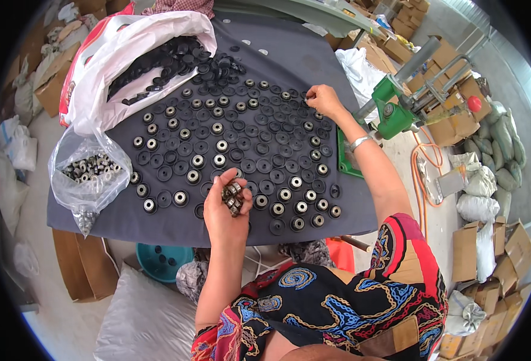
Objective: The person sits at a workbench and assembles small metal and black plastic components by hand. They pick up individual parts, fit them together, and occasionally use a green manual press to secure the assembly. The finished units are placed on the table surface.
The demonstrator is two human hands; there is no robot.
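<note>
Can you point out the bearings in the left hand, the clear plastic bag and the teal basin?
Bearings (233, 201): head view, middle of the cluster in the left hand (220, 218).
Clear plastic bag (91, 195): head view, bare plastic below its contents.
Teal basin (148, 266): head view, inside surface.

Stretches out as a dark grey, cloth-covered table, strewn across the middle and near side with black plastic discs, some bare and some fitted with a shiny metal bearing. Bears at the far left an open white-and-red sack, with a heap of loose discs at the mouth. Carries a clear plastic bag of bearings at the left edge, plus, near the far end, a few pale pieces, apparently flat but too small to tell.
</note>
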